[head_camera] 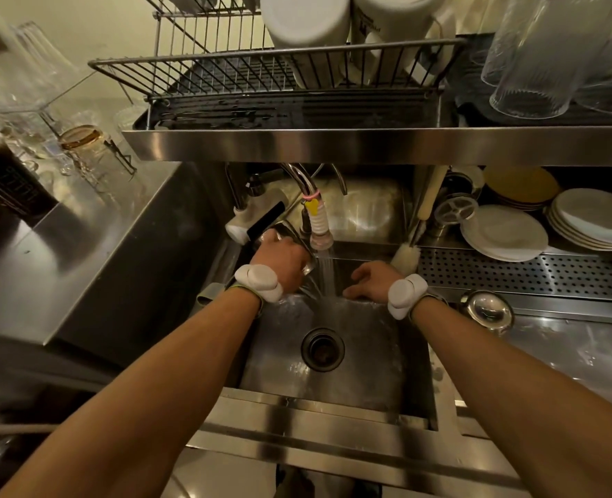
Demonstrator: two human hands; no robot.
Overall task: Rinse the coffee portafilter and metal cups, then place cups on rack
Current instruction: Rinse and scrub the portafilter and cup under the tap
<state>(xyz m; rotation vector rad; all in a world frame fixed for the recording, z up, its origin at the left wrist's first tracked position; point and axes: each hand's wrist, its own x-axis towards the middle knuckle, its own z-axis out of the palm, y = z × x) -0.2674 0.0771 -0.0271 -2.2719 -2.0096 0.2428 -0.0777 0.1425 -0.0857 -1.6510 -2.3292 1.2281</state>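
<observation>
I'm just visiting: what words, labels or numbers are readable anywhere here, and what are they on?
Dark jar, far left: white lettering, too blurred to read.
White tub on the wire rack: dark print, cut off and too blurred to read.
Metal cup in the left hand: no lettering shows.
Nothing else carries readable text.
</observation>
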